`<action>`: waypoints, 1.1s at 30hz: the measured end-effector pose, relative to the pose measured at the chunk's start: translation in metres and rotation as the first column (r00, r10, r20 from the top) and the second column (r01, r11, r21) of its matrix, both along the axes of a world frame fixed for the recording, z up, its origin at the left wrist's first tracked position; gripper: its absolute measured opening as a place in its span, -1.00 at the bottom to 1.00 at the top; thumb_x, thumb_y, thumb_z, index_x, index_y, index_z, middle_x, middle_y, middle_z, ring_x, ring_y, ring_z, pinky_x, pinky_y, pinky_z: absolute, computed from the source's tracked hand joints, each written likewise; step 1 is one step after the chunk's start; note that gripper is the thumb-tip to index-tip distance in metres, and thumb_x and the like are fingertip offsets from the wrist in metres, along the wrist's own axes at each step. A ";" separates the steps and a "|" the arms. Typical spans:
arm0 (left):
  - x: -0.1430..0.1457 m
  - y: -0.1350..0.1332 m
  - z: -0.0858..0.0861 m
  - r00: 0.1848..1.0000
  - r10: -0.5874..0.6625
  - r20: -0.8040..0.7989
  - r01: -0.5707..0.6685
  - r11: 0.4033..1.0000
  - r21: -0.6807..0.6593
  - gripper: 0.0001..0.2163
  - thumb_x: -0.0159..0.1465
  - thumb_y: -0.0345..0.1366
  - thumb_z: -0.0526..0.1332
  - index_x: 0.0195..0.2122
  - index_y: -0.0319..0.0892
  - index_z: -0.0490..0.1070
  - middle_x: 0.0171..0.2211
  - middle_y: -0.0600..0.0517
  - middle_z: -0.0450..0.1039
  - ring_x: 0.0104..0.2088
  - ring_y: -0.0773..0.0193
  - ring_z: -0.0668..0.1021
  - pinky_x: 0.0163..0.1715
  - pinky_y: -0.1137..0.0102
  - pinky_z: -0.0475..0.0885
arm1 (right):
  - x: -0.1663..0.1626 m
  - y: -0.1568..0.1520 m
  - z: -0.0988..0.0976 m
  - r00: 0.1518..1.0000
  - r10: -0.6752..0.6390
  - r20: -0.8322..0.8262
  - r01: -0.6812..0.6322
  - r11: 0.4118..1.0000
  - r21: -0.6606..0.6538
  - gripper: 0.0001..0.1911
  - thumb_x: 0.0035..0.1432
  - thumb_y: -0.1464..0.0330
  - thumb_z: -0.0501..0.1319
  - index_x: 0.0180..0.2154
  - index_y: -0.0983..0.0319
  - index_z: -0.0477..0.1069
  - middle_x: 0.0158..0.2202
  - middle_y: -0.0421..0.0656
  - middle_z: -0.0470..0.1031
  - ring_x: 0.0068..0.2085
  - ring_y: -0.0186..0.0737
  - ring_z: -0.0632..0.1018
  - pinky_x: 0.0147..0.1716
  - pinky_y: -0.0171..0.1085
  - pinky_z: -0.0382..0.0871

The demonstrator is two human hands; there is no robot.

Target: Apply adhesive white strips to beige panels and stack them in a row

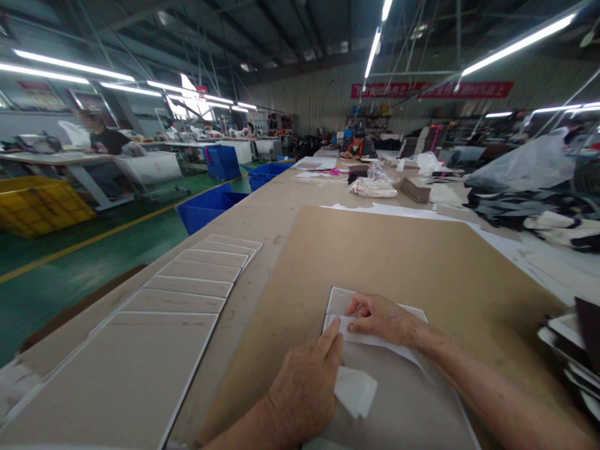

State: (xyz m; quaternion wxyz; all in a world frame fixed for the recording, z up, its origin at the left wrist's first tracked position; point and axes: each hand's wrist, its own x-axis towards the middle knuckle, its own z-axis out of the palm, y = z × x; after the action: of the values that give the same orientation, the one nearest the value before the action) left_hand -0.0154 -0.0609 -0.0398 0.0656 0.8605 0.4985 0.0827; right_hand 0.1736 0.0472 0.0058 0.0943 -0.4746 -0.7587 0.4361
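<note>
A grey-brown panel (398, 390) with white edges lies on a tan board in front of me. Across its far part runs a strip of thin white sheet (377, 342), its right end lifting a little. My left hand (304, 378) presses its stretched index and middle fingers on the panel's left edge, by the strip's end. Just beyond, my right hand (382, 317) has its thumb and curled fingers closed at the strip; its palm hides part of it. A folded piece of white paper (356, 392) lies on the panel beside my left hand.
Similar panels (159, 350) overlap in a row along the table's left side. The tan board (375, 250) covers the middle. Dark and white pieces (572, 344) are stacked at right. Blue bins (206, 209) stand left of the table. A person (359, 147) works at its far end.
</note>
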 end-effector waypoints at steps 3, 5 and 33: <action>0.000 0.001 0.002 1.000 -0.005 0.001 0.005 1.000 -0.020 -0.39 0.11 -0.44 0.00 0.24 -0.31 0.03 0.34 -0.19 -0.14 0.11 0.03 0.39 0.05 0.10 0.41 | 0.002 0.002 -0.002 1.000 0.019 0.008 -0.019 1.000 0.000 -0.78 -0.04 0.41 0.25 -0.29 0.24 0.31 -0.60 -0.39 0.25 -0.58 -0.44 0.23 -0.60 -0.39 0.07; 0.000 0.002 0.003 1.000 -0.005 0.004 0.006 0.999 -0.042 -0.39 0.10 -0.43 0.01 0.24 -0.30 0.03 0.33 -0.19 -0.11 0.12 0.03 0.38 0.07 0.10 0.40 | 0.003 0.003 -0.003 1.000 0.017 0.019 -0.017 1.000 0.000 -0.78 -0.04 0.40 0.25 -0.28 0.24 0.30 -0.60 -0.39 0.26 -0.58 -0.44 0.24 -0.61 -0.38 0.07; 0.004 0.011 -0.008 0.988 -0.005 -0.153 0.013 0.999 0.051 -0.43 0.19 -0.53 -0.13 0.27 -0.25 0.05 0.32 -0.06 -0.07 0.18 0.17 0.34 0.10 0.19 0.39 | 0.114 -0.065 -0.021 0.870 -0.493 -0.020 0.492 0.861 0.129 -0.73 0.06 0.27 0.17 -0.18 0.20 0.27 -0.49 -0.30 0.35 -0.44 -0.29 0.38 -0.42 -0.29 0.20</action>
State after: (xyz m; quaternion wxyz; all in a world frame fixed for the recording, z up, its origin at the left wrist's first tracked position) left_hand -0.0115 -0.0498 -0.0475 0.0054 0.8678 0.4960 0.0289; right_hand 0.2877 -0.0173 -0.0155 0.2279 -0.6483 -0.6397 0.3443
